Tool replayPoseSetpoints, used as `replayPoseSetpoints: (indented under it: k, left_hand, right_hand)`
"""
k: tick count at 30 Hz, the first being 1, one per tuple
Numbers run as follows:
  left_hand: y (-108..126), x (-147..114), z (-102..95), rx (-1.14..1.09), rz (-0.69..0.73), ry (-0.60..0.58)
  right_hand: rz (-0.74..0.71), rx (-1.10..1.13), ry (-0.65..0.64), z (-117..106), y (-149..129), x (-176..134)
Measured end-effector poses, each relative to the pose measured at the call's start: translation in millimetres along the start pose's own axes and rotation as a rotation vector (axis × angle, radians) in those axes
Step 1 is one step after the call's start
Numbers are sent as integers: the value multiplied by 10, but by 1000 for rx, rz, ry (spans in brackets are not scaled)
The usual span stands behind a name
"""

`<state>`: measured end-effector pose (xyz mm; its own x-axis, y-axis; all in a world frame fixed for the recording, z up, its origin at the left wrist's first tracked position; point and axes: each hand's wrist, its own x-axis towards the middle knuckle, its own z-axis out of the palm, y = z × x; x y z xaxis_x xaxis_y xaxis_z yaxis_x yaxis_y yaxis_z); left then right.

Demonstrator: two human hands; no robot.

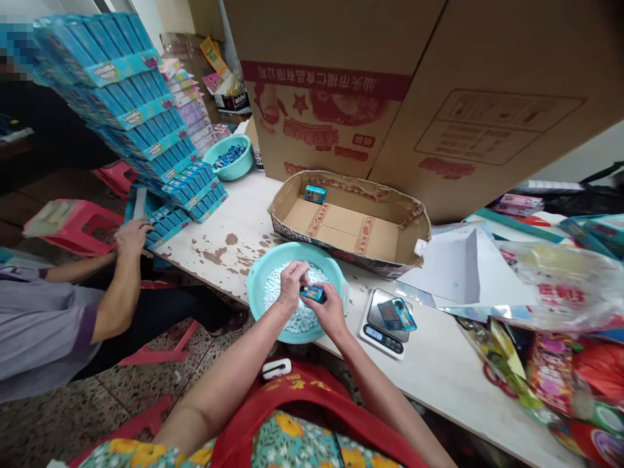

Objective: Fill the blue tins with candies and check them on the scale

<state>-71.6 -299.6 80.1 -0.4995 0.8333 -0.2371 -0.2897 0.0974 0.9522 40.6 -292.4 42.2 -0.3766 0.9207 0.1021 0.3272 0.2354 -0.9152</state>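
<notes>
Over a turquoise basin (256, 302) of small white candies (273, 286), my right hand (332, 311) grips a small blue candy box (314, 294). My left hand (293, 281) is at the near end of that box, thumb and fingers pinched together. Whatever the pinch holds is too small to make out. To the right, another blue box (397, 314) lies on a small digital scale (385, 344) with a lit display. Behind the basin, a shallow cardboard tray (348, 257) has one blue box (315, 194) in its far left corner.
Stacked display trays of blue boxes (141, 117) rise on the left, beside a seated co-worker's hand (131, 237). A second basin (236, 170) holds blue wrapped pieces. A large carton (341, 143) stands behind. Papers (443, 266), plastic bags and scissors (500, 380) crowd the right.
</notes>
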Motion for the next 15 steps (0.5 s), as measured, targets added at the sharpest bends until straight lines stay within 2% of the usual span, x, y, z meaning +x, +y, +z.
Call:
replayPoseSetpoints:
  k: [4,8,11,13,15]
  left_hand:
    - [-27,143,-153,193,-22,-12]
    - [-131,242,-535,471,-74,0]
    - [-363,138,-758,707,-156,-34]
    - [-584,4,-766,869,-210,-63]
    - [-818,-130,-661,1047,-256,-128]
  right_hand:
    - [16,13,-22,-98,-10,19]
    - [-21,84,34,-296,8,-32]
    - [-36,110,84,-309,151,-89]
    - [-27,88,121,-225,295,-118]
    - [-23,46,193,-110,438,-138]
